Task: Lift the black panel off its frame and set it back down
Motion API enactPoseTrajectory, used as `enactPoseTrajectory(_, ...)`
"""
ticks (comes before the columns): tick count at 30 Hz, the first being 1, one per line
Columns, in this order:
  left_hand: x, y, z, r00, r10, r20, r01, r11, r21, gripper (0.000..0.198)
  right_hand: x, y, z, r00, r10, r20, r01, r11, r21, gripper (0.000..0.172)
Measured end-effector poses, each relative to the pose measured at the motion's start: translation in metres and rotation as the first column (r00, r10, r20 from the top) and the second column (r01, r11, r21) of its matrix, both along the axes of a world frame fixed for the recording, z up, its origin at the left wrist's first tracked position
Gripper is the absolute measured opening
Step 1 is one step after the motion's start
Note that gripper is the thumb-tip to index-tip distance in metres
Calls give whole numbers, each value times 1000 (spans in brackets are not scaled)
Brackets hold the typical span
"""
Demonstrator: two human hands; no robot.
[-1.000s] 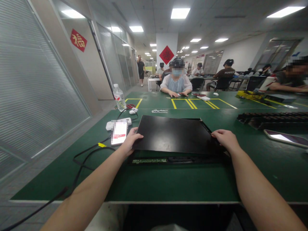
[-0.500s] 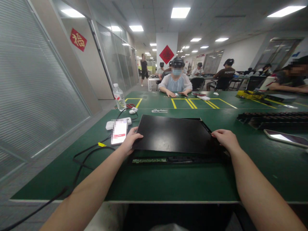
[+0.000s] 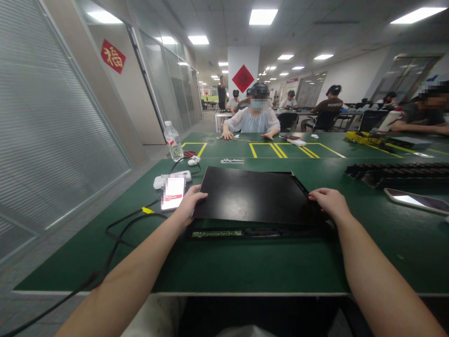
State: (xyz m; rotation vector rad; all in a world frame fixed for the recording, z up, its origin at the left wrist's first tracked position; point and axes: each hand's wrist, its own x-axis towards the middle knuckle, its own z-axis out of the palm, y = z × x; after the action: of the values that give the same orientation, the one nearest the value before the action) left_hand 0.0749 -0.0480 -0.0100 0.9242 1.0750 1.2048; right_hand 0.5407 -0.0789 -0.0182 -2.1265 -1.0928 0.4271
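Observation:
A flat black screen panel (image 3: 245, 194) is tilted over a black frame (image 3: 280, 232) on the green table. My left hand (image 3: 191, 201) grips the panel's left edge, thumb on top and fingers underneath. At the right edge, my right hand (image 3: 328, 202) pinches the panel's side between thumb and fingers; whether it also touches the frame I cannot tell. A green circuit board (image 3: 217, 233) shows in the frame's near strip, below the panel's front edge. The panel covers most of the frame.
Left of the panel are a lit phone (image 3: 173, 192), a white device (image 3: 159, 181), a black cable (image 3: 117, 234) and a water bottle (image 3: 173, 142). Black strips (image 3: 396, 175) and another phone (image 3: 417, 201) lie to the right. A person (image 3: 257, 117) sits opposite.
My hands and the panel are almost unmoved. Across the table, the seated person's hand has shifted to the left, and a walking person in the background has moved right.

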Motion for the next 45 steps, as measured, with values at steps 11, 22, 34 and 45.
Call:
enactPoseTrajectory(11,-9,11,-7,994,33,-106,-20,992,125,38,2,1,-2,999,-3,-41,5,999,53,24)
enactPoseTrajectory(22,-5,9,-3,830,151,-538,-40,976,213,12,2,1,-2,998,-16,-61,19,998,56,25)
enactPoseTrajectory(34,-9,10,-9,789,138,-598,4,973,230,16,4,2,-5,997,-7,-71,12,997,74,26)
enactPoseTrajectory(45,-13,14,-15,750,134,-647,12,976,216,18,8,4,-7,994,-13,-107,22,997,79,26)
